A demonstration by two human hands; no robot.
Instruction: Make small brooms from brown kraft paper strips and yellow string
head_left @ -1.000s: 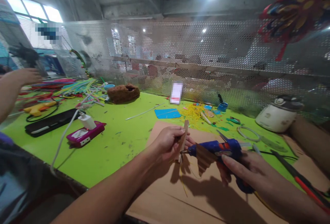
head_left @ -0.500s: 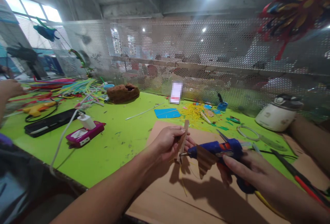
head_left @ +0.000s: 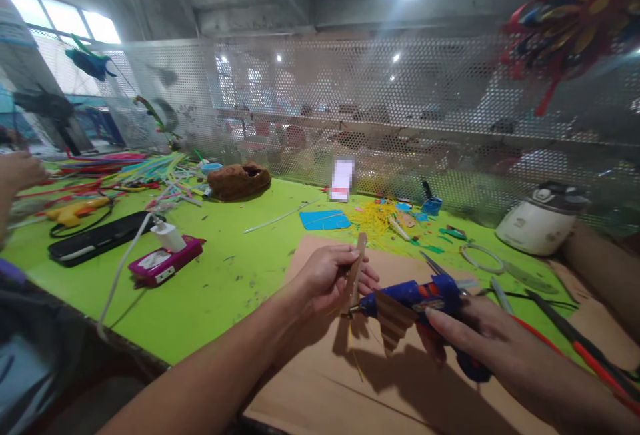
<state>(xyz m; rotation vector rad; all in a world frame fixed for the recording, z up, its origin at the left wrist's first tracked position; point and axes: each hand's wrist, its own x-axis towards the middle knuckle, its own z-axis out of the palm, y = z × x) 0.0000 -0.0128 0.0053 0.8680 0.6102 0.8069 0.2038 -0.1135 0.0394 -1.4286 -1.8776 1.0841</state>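
Observation:
Over a brown paper sheet (head_left: 300, 381), my left hand (head_left: 325, 278) pinches a narrow brown strip (head_left: 358, 265) that stands nearly upright. My right hand (head_left: 475, 328) is wrapped round a blue glue gun (head_left: 425, 295), whose metal nozzle points left and meets the lower end of the strip. A ridged brown piece (head_left: 393, 321) with a jagged edge hangs beside the gun's barrel; what holds it is hidden. Thin yellow strands (head_left: 357, 355) dangle below the strip.
On the green table (head_left: 225, 315) are a purple power strip (head_left: 165, 261), a black case (head_left: 100, 238), a brown pouch (head_left: 239, 181), blue paper (head_left: 325, 220) and yellow shreds (head_left: 377, 216). A white pot (head_left: 537, 221) stands right. Another person's hand (head_left: 23, 171) shows at far left.
The glue gun and my right hand have shifted slightly left and down, with the ridged brown piece moving along. My left hand has hardly moved.

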